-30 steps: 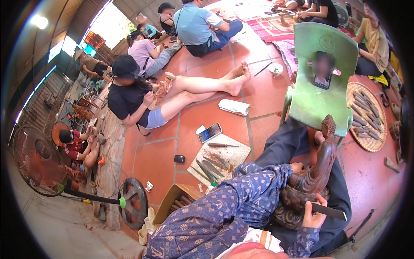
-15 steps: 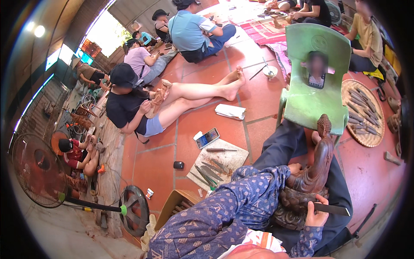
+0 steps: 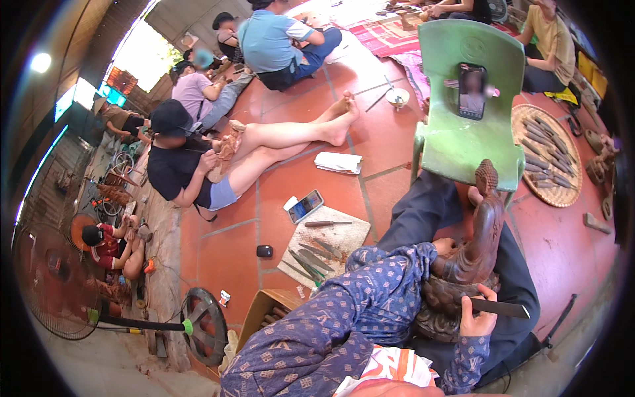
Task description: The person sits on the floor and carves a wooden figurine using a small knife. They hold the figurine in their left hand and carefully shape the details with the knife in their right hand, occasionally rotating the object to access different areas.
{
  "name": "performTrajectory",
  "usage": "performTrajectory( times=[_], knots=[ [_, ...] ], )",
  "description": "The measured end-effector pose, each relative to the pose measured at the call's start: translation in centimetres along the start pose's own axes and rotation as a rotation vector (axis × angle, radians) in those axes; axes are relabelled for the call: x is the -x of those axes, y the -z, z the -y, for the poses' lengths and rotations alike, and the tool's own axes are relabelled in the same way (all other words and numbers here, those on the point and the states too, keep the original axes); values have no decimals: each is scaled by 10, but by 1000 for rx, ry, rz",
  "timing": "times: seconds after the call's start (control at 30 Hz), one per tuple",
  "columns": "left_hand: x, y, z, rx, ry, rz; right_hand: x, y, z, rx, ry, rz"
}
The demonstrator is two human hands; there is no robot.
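Observation:
A dark brown carved wooden Buddha statue (image 3: 479, 241) stands tilted between my legs, its head toward the green chair and its petalled base toward me. My left hand (image 3: 444, 247) is closed against the statue's left side, its fingertips hidden behind the wood. By the base, my right hand (image 3: 479, 316) is closed round a flat, dark chisel (image 3: 508, 308), whose pale bevelled end points right, away from the statue. The right fingertips lie close to the carved base; whether they touch it I cannot tell.
A green plastic chair (image 3: 468, 142) with a phone (image 3: 471, 92) on it stands ahead. Right of it, a round woven tray (image 3: 574, 192) holds several tools. Left are a board (image 3: 357, 231) with blades, a cardboard box (image 3: 261, 306) and a standing fan (image 3: 56, 281). A person (image 3: 175, 162) sits carving.
The whole view has shifted slightly, so most things sit a little further left and higher. Both hands keep their holds, and the chisel stays beside the statue's base.

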State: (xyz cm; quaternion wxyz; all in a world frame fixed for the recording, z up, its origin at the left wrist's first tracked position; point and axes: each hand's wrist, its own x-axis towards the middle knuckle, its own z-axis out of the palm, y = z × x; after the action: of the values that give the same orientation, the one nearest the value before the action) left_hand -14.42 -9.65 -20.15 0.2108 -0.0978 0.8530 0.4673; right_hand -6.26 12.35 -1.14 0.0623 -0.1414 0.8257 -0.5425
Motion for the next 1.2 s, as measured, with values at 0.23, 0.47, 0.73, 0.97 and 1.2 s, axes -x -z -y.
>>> performTrajectory(
  times=[0.23, 0.47, 0.73, 0.97, 1.2],
  knots=[
    [-9, -1, 11, -1, -117, -54, -5, 2, 17, -9, -2, 10],
    [-8, 1, 28, 42, -168, -38, -9, 11, 7, 84, 67, -7],
    [-40, -24, 93, 184, -188, -24, -8, 8, 12, 59, -25, -2],
    [-27, -19, 54, 251, -175, 56, -10, 13, 5, 93, -14, -14],
    [4, 1, 21, 527, -204, 152, -9, 5, 10, 188, 95, -33]
  ],
)
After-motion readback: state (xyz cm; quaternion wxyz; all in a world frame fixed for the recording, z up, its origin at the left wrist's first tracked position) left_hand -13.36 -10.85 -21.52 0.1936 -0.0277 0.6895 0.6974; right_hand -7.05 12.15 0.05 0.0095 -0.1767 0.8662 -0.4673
